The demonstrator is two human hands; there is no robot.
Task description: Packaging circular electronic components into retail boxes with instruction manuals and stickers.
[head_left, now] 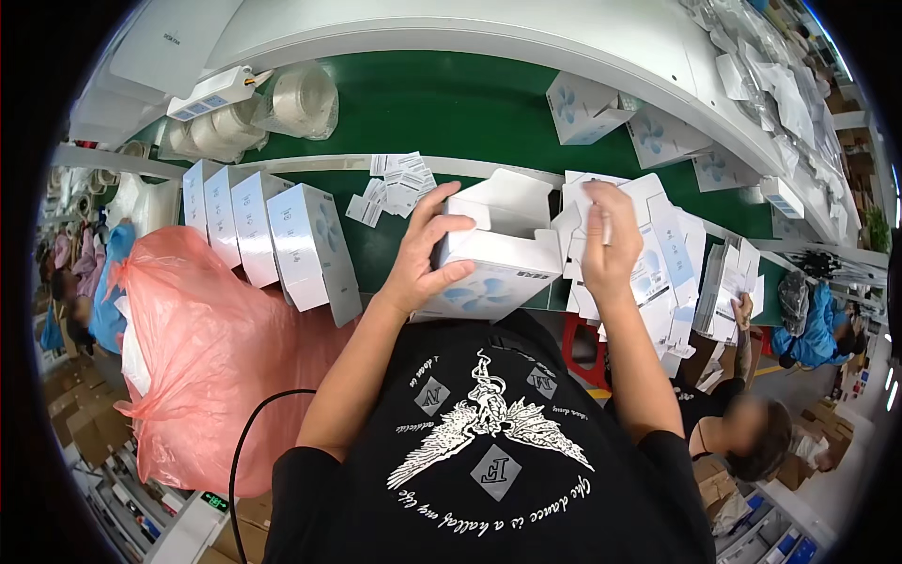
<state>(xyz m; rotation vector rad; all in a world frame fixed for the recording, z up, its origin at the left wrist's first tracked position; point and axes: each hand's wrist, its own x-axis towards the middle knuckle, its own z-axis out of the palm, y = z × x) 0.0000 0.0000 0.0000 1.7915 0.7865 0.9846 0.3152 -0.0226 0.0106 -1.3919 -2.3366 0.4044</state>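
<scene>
1. Black cotton T-shirt with white winged print [489,423] is filling the foreground.
2. White rectangular cardboard box [493,287], blue petal print, top flaps raised, is sitting at the near edge of the green tabletop [381,254], between both hands.
3. Open end is facing up; petal face is facing the torso. Long axis: foreshortened, can't tell.
4. Left hand [423,249] is gripping box's left side, fingers spread.
5. Right hand [609,240] is curling by right flap; can't tell if pinching.
</scene>
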